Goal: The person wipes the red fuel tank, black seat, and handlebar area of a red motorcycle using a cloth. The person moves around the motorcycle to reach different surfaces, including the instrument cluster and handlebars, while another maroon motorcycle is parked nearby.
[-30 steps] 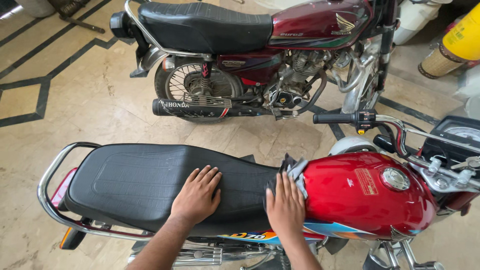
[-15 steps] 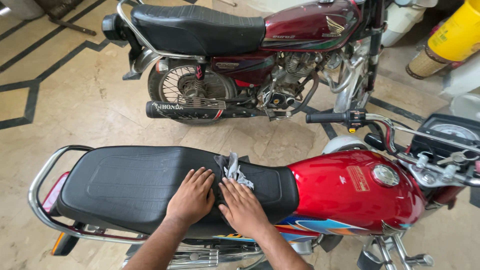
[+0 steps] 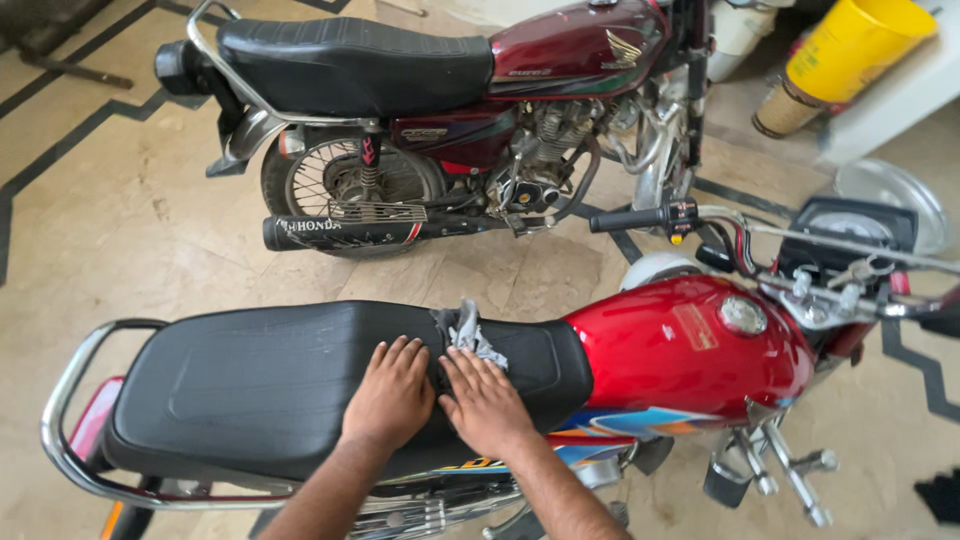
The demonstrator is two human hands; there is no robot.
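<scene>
Black seat (image 3: 260, 385) of red motorcycle (image 3: 690, 350) carries both hands: left hand (image 3: 392, 392) flat, fingers spread, holding nothing; right hand (image 3: 485, 400) flat, pressing grey rag (image 3: 465, 330) to seat just behind tank. Rectangular red label (image 3: 694, 326) on tank top, beside round chrome cap (image 3: 743, 315). Maroon motorcycle (image 3: 450, 110) parked beyond, across tiled floor (image 3: 120, 230). Yellow bucket (image 3: 855, 40) far right. Handlebar (image 3: 640, 219) juts between bikes.

Pale rectangular label (image 3: 694, 326) atop red tank (image 3: 640, 350).
</scene>
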